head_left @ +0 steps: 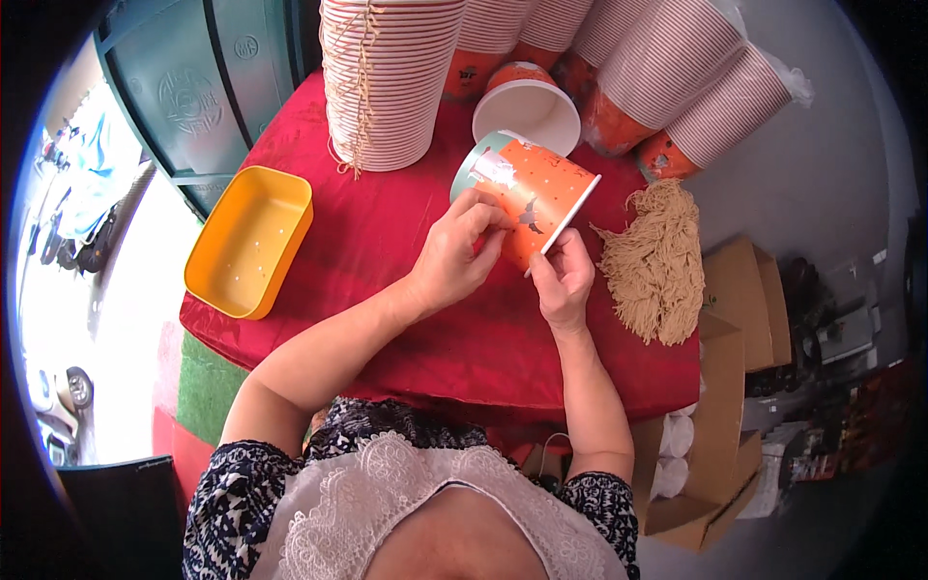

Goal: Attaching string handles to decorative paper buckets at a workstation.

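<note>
An orange paper bucket (548, 181) with bats, white dots and a grey-green base lies tilted above the table, its white rim turned to the lower right. My right hand (565, 285) pinches that rim between thumb and fingers. Against the bucket's side, my left hand (452, 253) has its thumb and fingertips closed together; what they hold, if anything, is too small to make out. Just behind sits another orange bucket (527, 111), its white inside facing me. A bundle of tan strings (657, 266) lies right of my right hand.
A red cloth (387, 338) covers the table. At the left edge stands a yellow tub (248, 242) with small white bits inside. A tall bucket stack (387, 87) with strings hanging down it rises behind; wrapped stacks (667, 63) lie back right. Cardboard boxes (739, 300) stand beyond the right edge.
</note>
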A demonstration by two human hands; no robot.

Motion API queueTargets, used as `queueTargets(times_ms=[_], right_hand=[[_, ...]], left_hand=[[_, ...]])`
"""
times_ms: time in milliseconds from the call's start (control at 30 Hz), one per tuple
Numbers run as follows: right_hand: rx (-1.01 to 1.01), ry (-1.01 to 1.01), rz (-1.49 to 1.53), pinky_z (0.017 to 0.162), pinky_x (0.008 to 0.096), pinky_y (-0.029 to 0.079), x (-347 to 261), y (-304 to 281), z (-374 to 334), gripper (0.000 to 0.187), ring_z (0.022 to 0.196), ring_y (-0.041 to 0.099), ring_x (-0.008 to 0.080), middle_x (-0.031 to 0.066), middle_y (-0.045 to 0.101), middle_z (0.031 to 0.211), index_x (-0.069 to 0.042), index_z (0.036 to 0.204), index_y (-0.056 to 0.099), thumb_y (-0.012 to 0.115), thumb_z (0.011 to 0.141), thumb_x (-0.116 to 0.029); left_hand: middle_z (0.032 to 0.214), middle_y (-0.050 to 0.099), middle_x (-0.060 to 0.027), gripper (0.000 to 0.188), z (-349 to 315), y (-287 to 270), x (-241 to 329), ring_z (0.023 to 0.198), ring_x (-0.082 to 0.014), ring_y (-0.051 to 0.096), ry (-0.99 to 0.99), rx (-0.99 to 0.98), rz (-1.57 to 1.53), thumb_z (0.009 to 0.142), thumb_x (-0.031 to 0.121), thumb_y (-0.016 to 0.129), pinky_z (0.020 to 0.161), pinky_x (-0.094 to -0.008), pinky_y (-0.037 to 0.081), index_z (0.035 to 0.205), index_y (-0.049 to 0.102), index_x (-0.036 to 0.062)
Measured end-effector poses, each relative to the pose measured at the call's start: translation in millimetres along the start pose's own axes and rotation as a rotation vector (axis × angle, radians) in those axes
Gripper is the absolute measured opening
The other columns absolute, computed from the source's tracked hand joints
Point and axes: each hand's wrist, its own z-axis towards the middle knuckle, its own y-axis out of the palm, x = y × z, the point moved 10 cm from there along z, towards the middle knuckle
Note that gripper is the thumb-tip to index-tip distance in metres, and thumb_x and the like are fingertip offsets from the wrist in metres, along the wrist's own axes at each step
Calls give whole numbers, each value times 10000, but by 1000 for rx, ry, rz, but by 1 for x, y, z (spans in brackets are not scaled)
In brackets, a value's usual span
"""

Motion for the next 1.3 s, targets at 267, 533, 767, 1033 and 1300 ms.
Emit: queueTargets(times_ms=[267,533,767,1033,1300], right_hand=[[1,28,57,642,199,418,1,5,-2,219,726,494,47,-4,565,882,3,1081,560,627,892,-85],[20,99,105,701,190,403,7,8,-3,179,773,482,41,-23,573,918,10,1040,592,641,890,-75],[39,-25,-113,600,219,428,10,9,-5,117,682,505,61,-14,559,805,-27,915,560,644,841,7],[40,-142,-300,563,257,458,1,14,-6,160,627,546,111,39,564,764,-30,870,533,662,798,32],[24,-222,-465,555,308,473,-21,21,-4,192,643,573,191,84,559,790,-18,886,528,661,768,56]], left_hand=[[948,579,-108,212,-5,3,1,854,-228,622,-34,-4,-17,760,-118,636,723,-305,525,928,588,2],[918,587,-111,174,-8,9,-5,864,-245,618,-138,-41,-89,766,-91,655,727,-319,514,903,595,-2],[908,583,-121,127,-10,11,-8,840,-255,609,-124,-54,-32,784,-55,662,705,-328,505,874,583,-12],[862,569,-140,79,-12,9,-14,772,-304,608,-168,-21,-8,807,-25,637,650,-358,497,837,565,-22],[835,560,-125,80,-6,13,-16,764,-262,601,-198,-66,-8,779,-49,625,658,-336,495,814,560,-18]])
